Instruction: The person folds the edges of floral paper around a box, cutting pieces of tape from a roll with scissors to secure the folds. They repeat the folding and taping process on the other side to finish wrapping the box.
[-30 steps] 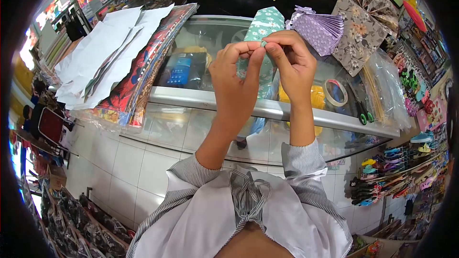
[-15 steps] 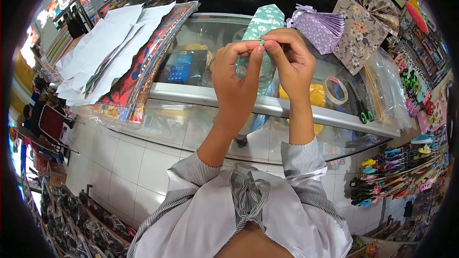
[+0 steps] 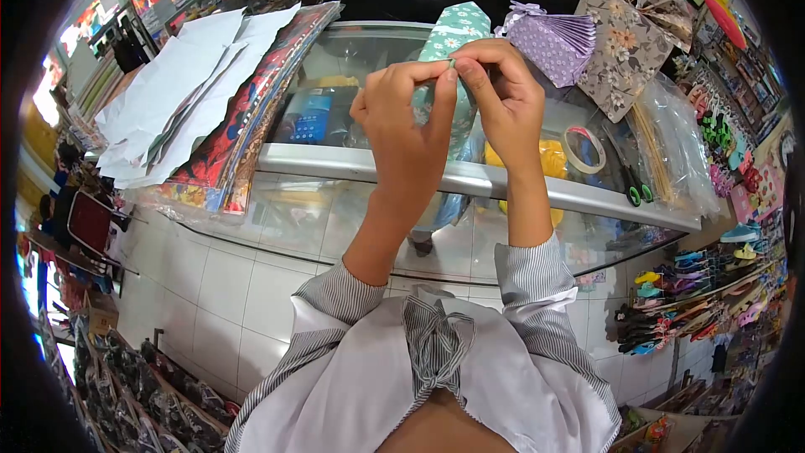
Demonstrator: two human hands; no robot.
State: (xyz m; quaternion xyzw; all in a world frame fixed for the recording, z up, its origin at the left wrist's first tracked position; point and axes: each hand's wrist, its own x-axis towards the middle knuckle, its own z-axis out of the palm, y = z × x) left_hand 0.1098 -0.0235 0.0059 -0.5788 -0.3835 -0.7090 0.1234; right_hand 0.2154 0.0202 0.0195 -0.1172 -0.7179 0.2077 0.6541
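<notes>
My left hand (image 3: 409, 122) and my right hand (image 3: 508, 101) meet at the fingertips above the glass counter. Thumb and forefinger of each pinch a small green strip (image 3: 452, 64), mostly covered by the fingers; its exact kind is hard to make out. Beneath and behind them lies a mint-green folded paper piece with white daisies (image 3: 459, 23), partly hidden by my hands. To its right is a purple floral paper package with a pleated side (image 3: 555, 46). Further right lies a brown floral paper package with a fan-like top (image 3: 622, 50).
White paper sheets (image 3: 172, 92) and patterned wrapping sheets (image 3: 239, 130) pile up on the counter's left. At right are a tape roll (image 3: 584, 149), green-handled scissors (image 3: 639, 193), thin sticks (image 3: 654, 151) and clear plastic (image 3: 692, 159). The counter's metal edge (image 3: 335, 164) runs before me.
Both hands stay together at the fingertips, with small finger movements around the green strip. The whole view has shifted slightly.
</notes>
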